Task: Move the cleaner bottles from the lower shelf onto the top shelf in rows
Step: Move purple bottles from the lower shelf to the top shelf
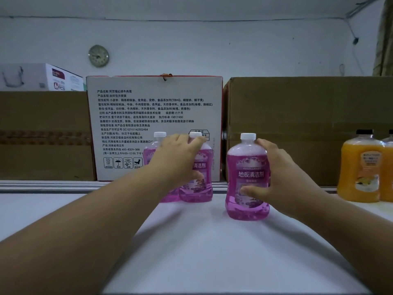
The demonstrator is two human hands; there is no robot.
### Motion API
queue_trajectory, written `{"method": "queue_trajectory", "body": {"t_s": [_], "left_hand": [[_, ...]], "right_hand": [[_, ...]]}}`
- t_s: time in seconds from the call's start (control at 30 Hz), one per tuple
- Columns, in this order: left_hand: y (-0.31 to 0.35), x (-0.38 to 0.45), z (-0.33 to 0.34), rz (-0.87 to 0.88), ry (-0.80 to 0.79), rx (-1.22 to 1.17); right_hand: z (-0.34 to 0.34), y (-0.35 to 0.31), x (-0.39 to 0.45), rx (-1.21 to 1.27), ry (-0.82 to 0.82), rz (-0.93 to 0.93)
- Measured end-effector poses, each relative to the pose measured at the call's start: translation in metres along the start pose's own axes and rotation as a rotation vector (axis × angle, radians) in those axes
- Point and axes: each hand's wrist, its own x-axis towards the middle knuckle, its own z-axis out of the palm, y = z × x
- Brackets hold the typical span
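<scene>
Head view: the right hand (282,177) wraps the front pink bottle (247,177), upright on the white top shelf (202,241), standing apart at four o'clock from the middle pink bottle (196,177). The left hand (178,158) grips that one, touching a third pink bottle (156,150) at its nine o'clock. Cartons (308,128) stand behind; orange bottles (361,167) at three o'clock.

On the white shelf (63,216) stand three pink cleaner bottles (247,177), two orange bottles (361,167) at its right edge, and four boxes along its back edge: two brown (308,116), two white (155,111).
</scene>
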Motion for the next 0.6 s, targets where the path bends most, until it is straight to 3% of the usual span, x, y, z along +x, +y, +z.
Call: {"method": "queue_trajectory", "body": {"t_s": [0.17, 0.27, 0.37, 0.47, 0.6], "left_hand": [[0.019, -0.020, -0.021, -0.046, 0.067, 0.110], [0.032, -0.035, -0.039, -0.015, 0.105, 0.015], [0.047, -0.059, -0.039, 0.000, -0.166, -0.244], [0.058, -0.083, -0.026, -0.023, -0.490, -0.341], [0.059, -0.092, -0.019, -0.044, -0.601, -0.359]], "right_hand": [[0.001, -0.006, -0.009, -0.173, 0.082, -0.084], [0.000, -0.015, -0.012, -0.271, 0.047, -0.129], [0.000, -0.022, -0.006, -0.349, 0.011, -0.106], [0.002, -0.028, 0.007, -0.375, -0.022, -0.046], [0.016, -0.032, 0.023, -0.401, -0.018, 0.006]]}}
